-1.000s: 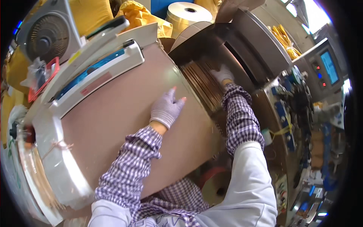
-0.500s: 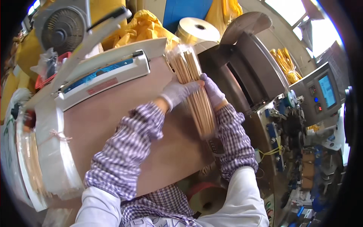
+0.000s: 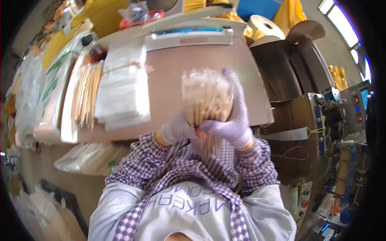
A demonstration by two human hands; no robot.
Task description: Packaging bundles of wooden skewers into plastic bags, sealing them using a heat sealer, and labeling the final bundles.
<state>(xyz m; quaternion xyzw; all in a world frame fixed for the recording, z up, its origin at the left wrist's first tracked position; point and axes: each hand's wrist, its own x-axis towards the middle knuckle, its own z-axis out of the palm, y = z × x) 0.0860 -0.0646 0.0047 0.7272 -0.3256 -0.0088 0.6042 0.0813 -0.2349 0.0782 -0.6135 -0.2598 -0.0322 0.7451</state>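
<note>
Both my gloved hands hold a clear plastic bag of thin wooden sticks (image 3: 207, 108) close in front of my body. The stick ends point up toward the bag's far, crinkled end, and the lower part is blurred. My left hand (image 3: 179, 127) grips it from the left, its fingers mostly hidden behind the bundle. My right hand (image 3: 232, 120) wraps the right side, with the thumb across the front and fingers stretched along the bag. Beneath and beyond the bundle is the brown tabletop (image 3: 169, 80).
To the left lie a tied stack of clear bags (image 3: 124, 88) and loose sticks (image 3: 88, 92) in a white tray. A long white bag sealer (image 3: 189, 39) stands at the table's back. On the right are a dark metal chute (image 3: 281, 68) and a machine with a control panel (image 3: 356, 108).
The bagged sticks have come nearer my body and turned end-on toward me. My view has swung left, and both hands have drawn back with the bundle.
</note>
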